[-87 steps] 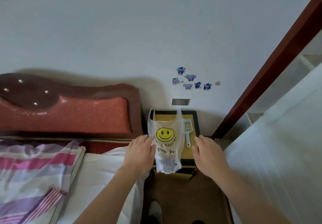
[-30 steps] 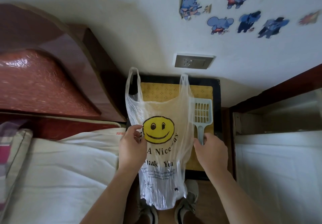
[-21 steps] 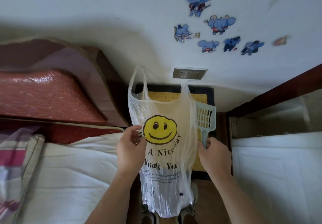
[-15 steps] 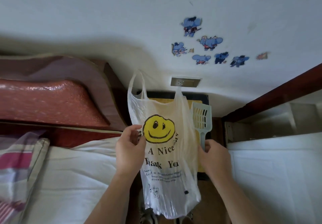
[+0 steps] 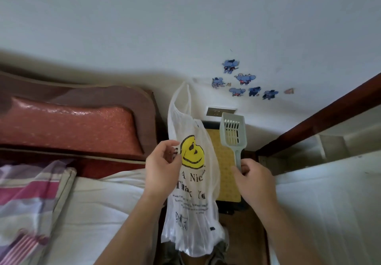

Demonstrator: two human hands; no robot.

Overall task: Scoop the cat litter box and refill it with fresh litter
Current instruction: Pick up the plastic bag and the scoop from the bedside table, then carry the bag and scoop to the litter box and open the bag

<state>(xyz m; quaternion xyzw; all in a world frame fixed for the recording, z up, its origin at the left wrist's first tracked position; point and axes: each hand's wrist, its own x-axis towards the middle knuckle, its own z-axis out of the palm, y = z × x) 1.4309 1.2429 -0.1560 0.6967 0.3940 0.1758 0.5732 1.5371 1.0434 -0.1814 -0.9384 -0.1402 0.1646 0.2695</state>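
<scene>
The wall fills the upper frame, the bed the lower left with its headboard at centre left, and a small nightstand sits low in the centre; no litter box is in view, so this looks like gathering the tools, right at the start

The bag hangs in the centre, pinched at its left edge by the left hand, thumb and fingers closed on the film; it is thin, clear plastic with a yellow smiley and black print, limp and seemingly empty, one loop handle standing up toward the wall; the right hand, right of centre, is curled round the handle of the scoop, whose slotted pale green head points up, clear of the nightstand

To do this well: shift the pinch to the bag's handles so the mouth can open, keep the scoop upright and off the film, which would likely snag or tear easily, then carry both to the box
</scene>
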